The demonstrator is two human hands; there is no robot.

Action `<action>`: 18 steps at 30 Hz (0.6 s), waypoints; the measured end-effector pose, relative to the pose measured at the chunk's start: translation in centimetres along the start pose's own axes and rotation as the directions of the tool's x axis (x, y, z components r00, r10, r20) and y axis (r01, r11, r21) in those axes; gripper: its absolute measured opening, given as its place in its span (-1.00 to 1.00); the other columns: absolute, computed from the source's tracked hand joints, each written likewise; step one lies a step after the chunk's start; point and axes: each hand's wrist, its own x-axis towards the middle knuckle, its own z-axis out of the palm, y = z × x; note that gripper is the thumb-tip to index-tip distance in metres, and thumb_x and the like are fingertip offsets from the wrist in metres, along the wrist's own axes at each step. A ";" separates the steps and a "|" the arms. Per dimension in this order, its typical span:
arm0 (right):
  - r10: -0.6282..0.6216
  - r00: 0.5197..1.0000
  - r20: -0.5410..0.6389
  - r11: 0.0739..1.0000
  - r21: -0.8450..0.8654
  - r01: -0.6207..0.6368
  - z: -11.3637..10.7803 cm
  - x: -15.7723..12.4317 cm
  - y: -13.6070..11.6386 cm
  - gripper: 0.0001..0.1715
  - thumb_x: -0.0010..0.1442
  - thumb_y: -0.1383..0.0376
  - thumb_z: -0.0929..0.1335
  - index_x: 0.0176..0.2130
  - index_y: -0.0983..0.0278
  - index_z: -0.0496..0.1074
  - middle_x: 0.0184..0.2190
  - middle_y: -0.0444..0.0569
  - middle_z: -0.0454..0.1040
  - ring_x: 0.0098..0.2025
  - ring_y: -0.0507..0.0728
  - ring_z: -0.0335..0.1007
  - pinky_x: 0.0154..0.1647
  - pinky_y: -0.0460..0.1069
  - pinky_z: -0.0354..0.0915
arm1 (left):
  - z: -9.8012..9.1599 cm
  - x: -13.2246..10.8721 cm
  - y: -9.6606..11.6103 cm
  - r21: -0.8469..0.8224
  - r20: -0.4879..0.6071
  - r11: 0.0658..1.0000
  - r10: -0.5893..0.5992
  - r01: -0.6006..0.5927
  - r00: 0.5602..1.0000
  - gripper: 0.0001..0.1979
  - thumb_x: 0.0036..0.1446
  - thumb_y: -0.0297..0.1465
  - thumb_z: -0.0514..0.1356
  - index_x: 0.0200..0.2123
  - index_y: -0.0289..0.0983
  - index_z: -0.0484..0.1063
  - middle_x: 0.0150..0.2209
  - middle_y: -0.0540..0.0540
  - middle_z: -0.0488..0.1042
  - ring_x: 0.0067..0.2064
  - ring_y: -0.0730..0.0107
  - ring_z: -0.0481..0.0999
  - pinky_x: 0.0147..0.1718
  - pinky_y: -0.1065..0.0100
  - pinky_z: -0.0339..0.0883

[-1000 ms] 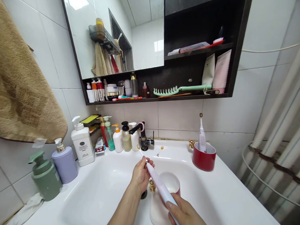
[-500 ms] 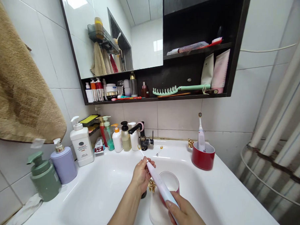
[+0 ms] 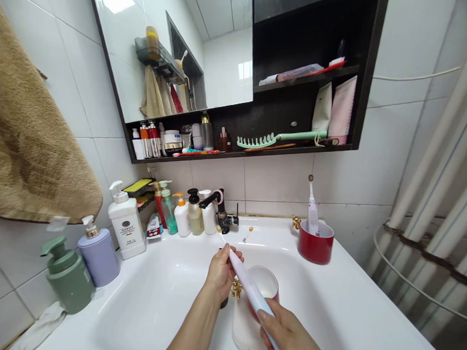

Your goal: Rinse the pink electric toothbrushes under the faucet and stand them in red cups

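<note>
An electric toothbrush handle (image 3: 251,286), fading from pink to pale blue, slants over the sink. Its lower end is gripped in my right hand (image 3: 288,325), fingers wrapped round it. At the upper end my left hand (image 3: 221,271) is closed, thumb and fingers pinching the thin white neck of a brush head (image 3: 220,236). The join between head and handle is largely hidden by the fingers. Below the handle, in the sink, a red cup (image 3: 266,281) with a white inside stands by a white case-like piece (image 3: 246,332). A gold bear-shaped ornament (image 3: 236,288) shows beside the left wrist.
The black faucet (image 3: 221,211) rises behind the hands. Several pump bottles (image 3: 183,217) line the sink's back left. A second red cup (image 3: 316,243) holds another electric toothbrush (image 3: 312,207) at the right. A small brush head (image 3: 248,234) lies on the rim; the cabinet (image 3: 232,155) overhangs.
Both hands stay almost where they were. The brush head has turned or shifted slightly in my left hand, and the handle's tip sits a little closer to those fingers.
</note>
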 end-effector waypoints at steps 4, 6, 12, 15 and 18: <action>-0.078 0.995 -0.065 0.988 -0.135 0.068 0.0 0.0 0.3 -0.46 -0.09 0.01 0.13 -0.22 0.36 0.10 -0.79 -0.32 0.01 -0.80 -0.12 -0.13 -0.78 -0.16 -0.14 | 0.2 -0.2 0.1 0.030 0.025 0.998 0.051 -0.052 0.998 -0.84 -0.17 -0.34 0.11 -0.57 -0.34 0.23 -0.66 0.00 0.34 -0.58 0.54 0.34 -0.48 0.46 0.18; -0.087 0.995 -0.055 0.987 -0.138 0.079 0.1 0.0 0.5 -0.44 -0.07 0.02 0.12 -0.19 0.37 0.10 -0.79 -0.32 0.00 -0.81 -0.11 -0.14 -0.77 -0.15 -0.13 | 0.2 -0.3 0.1 0.045 0.040 0.997 0.059 -0.061 0.997 -0.82 -0.18 -0.32 0.11 -0.57 -0.34 0.23 -0.66 0.01 0.34 -0.59 0.54 0.33 -0.48 0.45 0.18; -0.131 0.989 -0.065 0.960 -0.257 0.110 -0.3 0.1 0.3 -0.48 -0.04 0.07 0.11 -0.14 0.34 0.11 -0.78 -0.27 0.06 -0.76 -0.07 -0.06 -0.72 -0.14 -0.03 | 0.1 -0.4 0.3 0.112 0.027 0.993 0.046 -0.049 0.999 -0.76 -0.20 -0.25 0.11 -0.55 -0.34 0.24 -0.65 -0.03 0.36 -0.56 0.50 0.35 -0.50 0.44 0.17; -0.173 0.978 -0.113 0.928 -0.351 0.124 -0.6 0.0 0.1 -0.55 -0.05 0.12 0.13 -0.17 0.30 0.17 -0.72 -0.22 0.11 -0.71 -0.04 0.00 -0.69 -0.13 0.03 | -0.1 -0.2 0.4 0.133 -0.026 0.988 0.085 -0.081 0.996 -0.78 -0.21 -0.29 0.12 -0.53 -0.36 0.27 -0.63 -0.03 0.37 -0.55 0.53 0.33 -0.51 0.48 0.15; -0.185 0.973 -0.137 0.915 -0.385 0.120 -0.7 -0.1 0.1 -0.58 -0.05 0.16 0.14 -0.19 0.30 0.18 -0.70 -0.20 0.10 -0.70 -0.04 0.00 -0.70 -0.14 0.03 | -0.4 0.1 0.4 0.137 -0.046 0.984 0.120 -0.113 0.992 -0.81 -0.22 -0.33 0.14 -0.56 -0.36 0.28 -0.64 -0.01 0.36 -0.56 0.57 0.31 -0.51 0.50 0.14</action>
